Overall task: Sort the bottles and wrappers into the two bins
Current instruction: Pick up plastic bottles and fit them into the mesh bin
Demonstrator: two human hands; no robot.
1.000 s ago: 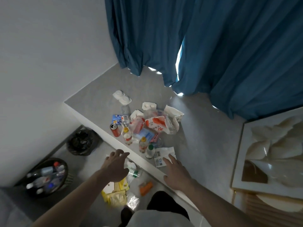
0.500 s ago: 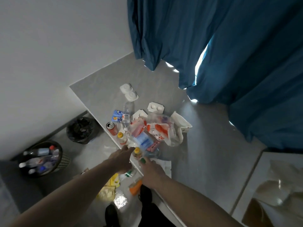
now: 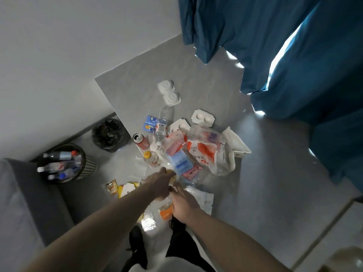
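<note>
Both arms stretched forward, left hand (image 3: 160,182) curled over a yellow-capped bottle (image 3: 171,176) at the surface's (image 3: 137,99) near edge, right hand (image 3: 184,203) just beside it, grip unclear.

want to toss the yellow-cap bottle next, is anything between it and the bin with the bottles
Nothing visible blocks it. The yellow-cap bottle stands at the table's edge, and only bare floor lies between there and the mesh bin. The black-bag bin sits farther back, off that line.
</note>
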